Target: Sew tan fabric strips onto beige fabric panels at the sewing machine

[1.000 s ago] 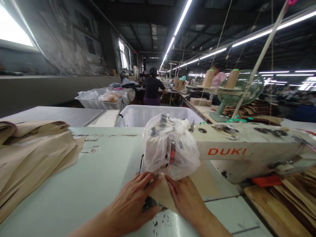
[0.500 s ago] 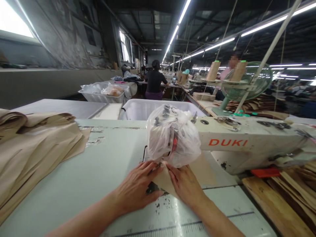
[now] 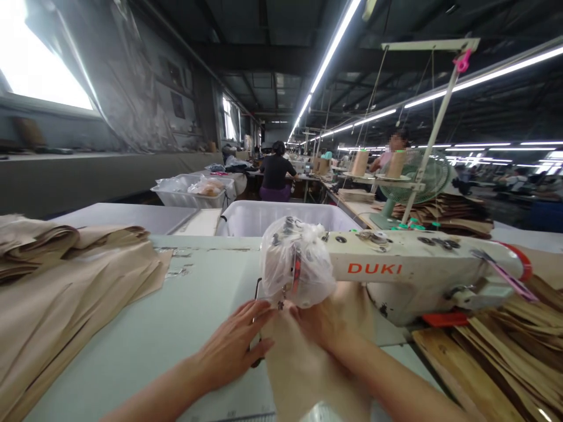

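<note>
A tan fabric piece (image 3: 303, 369) lies on the sewing table (image 3: 176, 328) under the head of a white DUKI sewing machine (image 3: 417, 272). Clear plastic wrap (image 3: 294, 269) covers the machine's needle end. My left hand (image 3: 235, 346) rests flat on the left side of the fabric with fingers stretched toward the needle. My right hand (image 3: 323, 325) presses on the fabric just right of the needle, partly blurred, its fingers lying along the cloth below the plastic.
A stack of tan fabric (image 3: 65, 281) covers the table's left. More tan pieces (image 3: 497, 357) are piled at the right. A white bin (image 3: 281, 217) stands behind the machine, with thread cones (image 3: 358, 164) and a green fan (image 3: 417, 179). Other people work at tables farther back.
The camera pulled back and rose. The tan fabric now extends much farther toward me, and both hands sit slightly farther apart on it.
</note>
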The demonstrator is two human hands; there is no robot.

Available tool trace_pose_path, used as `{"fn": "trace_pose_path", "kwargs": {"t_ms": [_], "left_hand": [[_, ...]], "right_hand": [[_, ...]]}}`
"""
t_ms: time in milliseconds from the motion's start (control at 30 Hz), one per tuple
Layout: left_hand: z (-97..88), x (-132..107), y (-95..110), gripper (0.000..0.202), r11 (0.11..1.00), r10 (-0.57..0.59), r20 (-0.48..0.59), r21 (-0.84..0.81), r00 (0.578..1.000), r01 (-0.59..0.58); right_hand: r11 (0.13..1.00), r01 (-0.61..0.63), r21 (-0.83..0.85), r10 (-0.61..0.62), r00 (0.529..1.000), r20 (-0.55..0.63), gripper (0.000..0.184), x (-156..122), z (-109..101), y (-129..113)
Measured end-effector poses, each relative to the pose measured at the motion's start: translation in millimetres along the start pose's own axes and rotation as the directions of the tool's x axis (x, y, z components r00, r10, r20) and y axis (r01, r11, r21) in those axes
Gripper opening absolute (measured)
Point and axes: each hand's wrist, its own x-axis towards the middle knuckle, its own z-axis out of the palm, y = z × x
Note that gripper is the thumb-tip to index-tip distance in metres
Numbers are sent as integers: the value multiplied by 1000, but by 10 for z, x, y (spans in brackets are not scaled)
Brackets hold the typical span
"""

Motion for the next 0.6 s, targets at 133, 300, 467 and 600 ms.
{"fn": "trace_pose_path", "kwargs": {"t_ms": [133,300,467,600], "left_hand": [[-43,-31,-56,40,1000,1,-15,-13,1000,-1],[-21,49,-48,47,997,66,28,-33,997,-66],[29,63,-100,52,997,67,51,-31,996,-66],[86,12,-125,58,997,80,27,3,996,-80]], "right_hand": [[997,-68,-33,70,995,68,41,-355,35,-160],[983,-179,-44,182,981,69,49,-517,260,-449],[951,-297,-89,297,955,-6,49,-542,472,-612],[982,-187,12,187,982,-2,45,-603,451,-476]]}}
